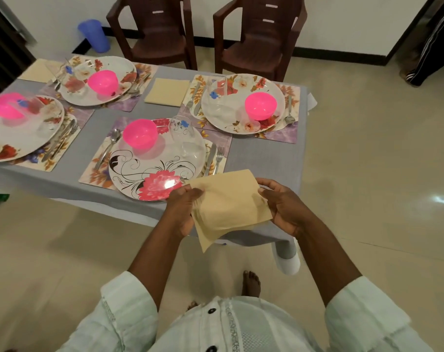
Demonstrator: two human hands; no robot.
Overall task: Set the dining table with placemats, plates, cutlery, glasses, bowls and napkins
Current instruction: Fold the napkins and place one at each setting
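- The napkin step looks to be the one in hand: a beige napkin (231, 204) is held up in the air over the near edge of the tabletop (261, 153), at about 5 o'clock from the nearest plate (156, 161).
- It's pinched at its left edge by the left hand (184, 207) and at its right edge by the right hand (283, 205), fingers (265, 182) curled round the paper. More than one sheet seems to be held, since a second corner hangs lower down.
- Next move, probably: one sheet gets separated and laid flat beside the nearest placemat (215, 146), which has no napkin showing next to it yet. A light touch is called for, the stuff is thin and floppy.
- Two napkins are already down: one (168, 92) between the two far settings, one (39, 71) out at 10 o'clock.
- Each of the four settings is stacked the same way: glossy round floral plate, smooth pink plastic bowl (140, 133), clear glass (182, 128), shiny metal cutlery (215, 158) on the mat.
- The tabletop is covered by a grey cloth. Two brown plastic chairs (256, 34) are parked at 12 o'clock.
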